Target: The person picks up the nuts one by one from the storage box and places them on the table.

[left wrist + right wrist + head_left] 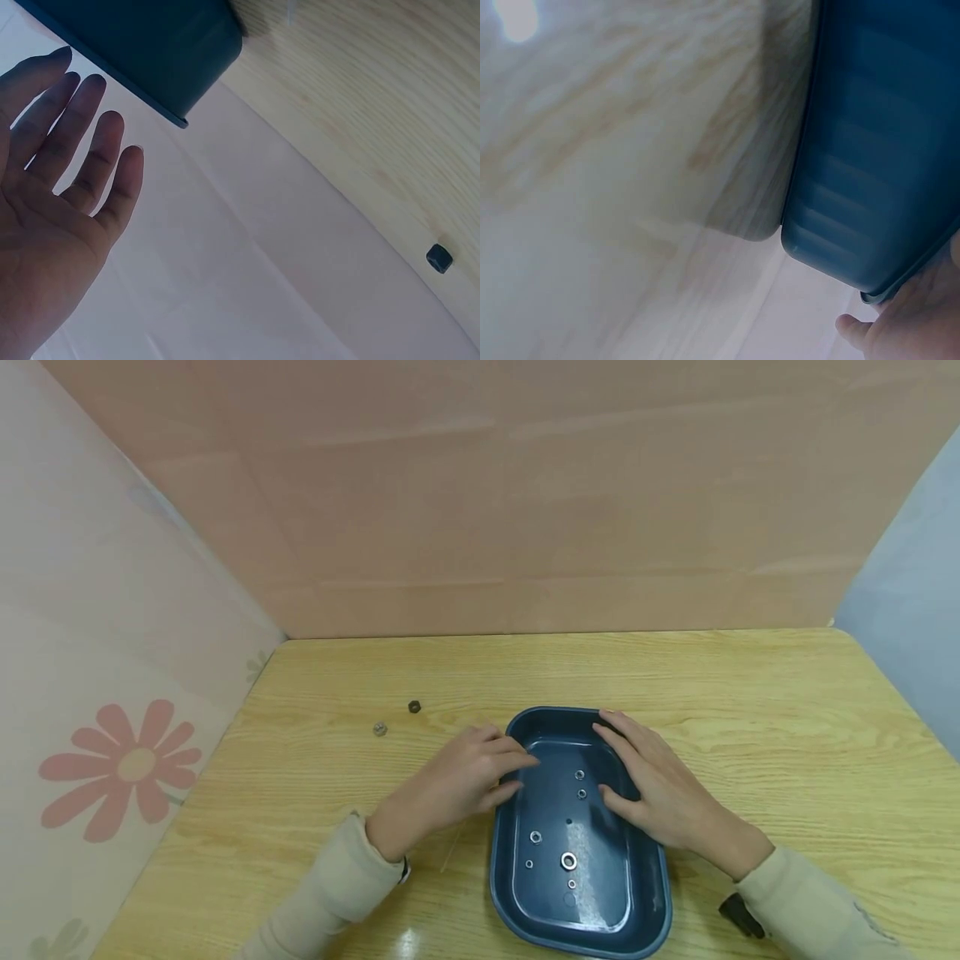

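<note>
A deep blue tray point(652, 893), glossy, with rounded corners and a raised rim, sits at the lower middle of the head frame, holding 6 silvery nuts point(569, 861) of mixed sizes; the largest lies toward the tray's lower part. The left hand point(468, 772) hangs at the left rim, its grip loose and holding nothing. The right hand point(660, 781) lies over the right rim, its grip spread wide, thumb over the inside.

A dark spot amid the nuts is too small to identify. The right-wrist frame cuts off most of its hand at lower right.

At left centre, 1 dark nut point(415, 707) and 1 dull silver nut point(380, 729) lie well apart from the tray. The tabletop point(787, 735) stretches rightward from the rim and ends behind at a pinkish wall point(525, 510).
</note>
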`<action>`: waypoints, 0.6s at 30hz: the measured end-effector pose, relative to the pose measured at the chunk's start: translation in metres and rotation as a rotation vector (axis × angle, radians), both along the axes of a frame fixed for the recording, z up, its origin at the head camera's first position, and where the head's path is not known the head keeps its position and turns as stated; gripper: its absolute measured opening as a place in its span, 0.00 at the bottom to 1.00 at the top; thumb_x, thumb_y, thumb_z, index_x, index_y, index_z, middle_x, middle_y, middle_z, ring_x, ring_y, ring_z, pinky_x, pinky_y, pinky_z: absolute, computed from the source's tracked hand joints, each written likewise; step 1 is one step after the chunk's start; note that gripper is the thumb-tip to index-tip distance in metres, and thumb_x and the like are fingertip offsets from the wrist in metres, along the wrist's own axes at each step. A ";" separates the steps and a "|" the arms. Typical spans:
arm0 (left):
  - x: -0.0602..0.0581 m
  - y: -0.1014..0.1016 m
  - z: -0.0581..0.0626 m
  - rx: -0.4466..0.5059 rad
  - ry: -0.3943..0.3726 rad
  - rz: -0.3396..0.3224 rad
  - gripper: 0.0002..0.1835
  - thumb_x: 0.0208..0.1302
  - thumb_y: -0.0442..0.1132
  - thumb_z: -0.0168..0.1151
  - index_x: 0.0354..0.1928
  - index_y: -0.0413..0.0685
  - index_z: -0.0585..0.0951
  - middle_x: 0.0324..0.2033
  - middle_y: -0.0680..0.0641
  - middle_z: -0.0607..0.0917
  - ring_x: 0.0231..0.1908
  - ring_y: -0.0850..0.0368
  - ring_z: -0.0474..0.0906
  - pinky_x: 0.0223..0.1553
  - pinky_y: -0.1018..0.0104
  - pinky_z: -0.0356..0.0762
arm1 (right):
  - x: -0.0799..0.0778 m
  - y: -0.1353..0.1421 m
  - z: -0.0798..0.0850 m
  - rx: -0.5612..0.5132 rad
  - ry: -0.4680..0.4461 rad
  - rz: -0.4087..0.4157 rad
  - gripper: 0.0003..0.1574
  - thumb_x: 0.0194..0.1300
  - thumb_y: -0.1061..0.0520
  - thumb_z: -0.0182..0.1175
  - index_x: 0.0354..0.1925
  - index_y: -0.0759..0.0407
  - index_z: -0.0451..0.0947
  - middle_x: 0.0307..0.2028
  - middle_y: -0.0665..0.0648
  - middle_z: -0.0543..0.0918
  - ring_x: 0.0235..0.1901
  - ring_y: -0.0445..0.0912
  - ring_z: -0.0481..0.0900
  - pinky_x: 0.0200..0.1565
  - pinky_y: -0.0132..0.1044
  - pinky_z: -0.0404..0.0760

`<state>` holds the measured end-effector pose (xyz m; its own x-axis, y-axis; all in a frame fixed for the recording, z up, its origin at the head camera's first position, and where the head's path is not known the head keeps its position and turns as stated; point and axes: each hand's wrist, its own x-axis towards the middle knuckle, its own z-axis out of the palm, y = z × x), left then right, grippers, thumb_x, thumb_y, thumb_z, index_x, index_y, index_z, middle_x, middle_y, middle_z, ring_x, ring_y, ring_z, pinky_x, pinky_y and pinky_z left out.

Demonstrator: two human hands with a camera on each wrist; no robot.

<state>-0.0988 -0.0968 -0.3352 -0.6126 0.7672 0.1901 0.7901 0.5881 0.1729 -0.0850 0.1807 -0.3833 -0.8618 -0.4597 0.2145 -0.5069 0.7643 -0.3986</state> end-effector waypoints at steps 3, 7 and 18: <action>0.002 0.003 -0.001 -0.007 -0.011 -0.019 0.16 0.62 0.41 0.69 0.52 0.51 0.85 0.48 0.54 0.88 0.49 0.58 0.80 0.54 0.64 0.79 | 0.000 0.000 0.000 0.003 -0.007 -0.003 0.47 0.59 0.54 0.66 0.72 0.63 0.60 0.74 0.65 0.58 0.72 0.64 0.58 0.65 0.69 0.63; 0.004 0.007 -0.004 -0.036 -0.014 -0.027 0.16 0.64 0.42 0.68 0.53 0.51 0.85 0.48 0.54 0.88 0.50 0.58 0.80 0.56 0.63 0.78 | 0.000 0.000 -0.001 0.004 -0.009 -0.003 0.47 0.59 0.54 0.66 0.72 0.63 0.60 0.74 0.65 0.58 0.72 0.64 0.58 0.65 0.69 0.63; 0.009 0.019 -0.006 -0.126 -0.043 -0.060 0.17 0.64 0.45 0.67 0.55 0.55 0.84 0.50 0.56 0.87 0.49 0.60 0.80 0.55 0.66 0.78 | 0.001 0.003 0.001 0.003 0.001 0.008 0.47 0.60 0.53 0.66 0.73 0.63 0.60 0.75 0.65 0.58 0.72 0.64 0.58 0.65 0.68 0.63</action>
